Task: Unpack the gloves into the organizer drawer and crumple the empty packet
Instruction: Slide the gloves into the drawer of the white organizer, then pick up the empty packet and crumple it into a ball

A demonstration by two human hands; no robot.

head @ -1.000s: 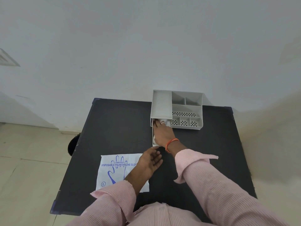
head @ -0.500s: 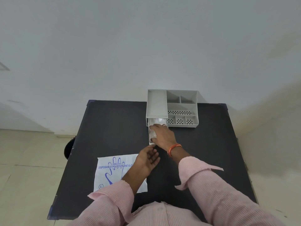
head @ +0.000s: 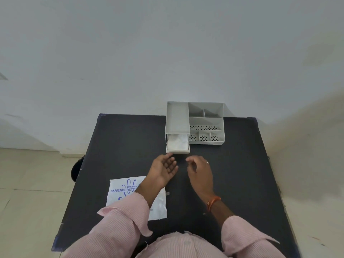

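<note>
The gloves [head: 176, 143] sit in the drawer [head: 177, 151]. My left hand [head: 164, 167] and right hand [head: 201, 171] are spread, holding nothing. Next I think I squash the packet [head: 128, 194].

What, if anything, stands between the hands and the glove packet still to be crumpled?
Nothing visible does. The packet lies flat on the black table, partly under the left forearm. The left hand and right hand hover open and empty near the drawer, which holds the gloves.
</note>
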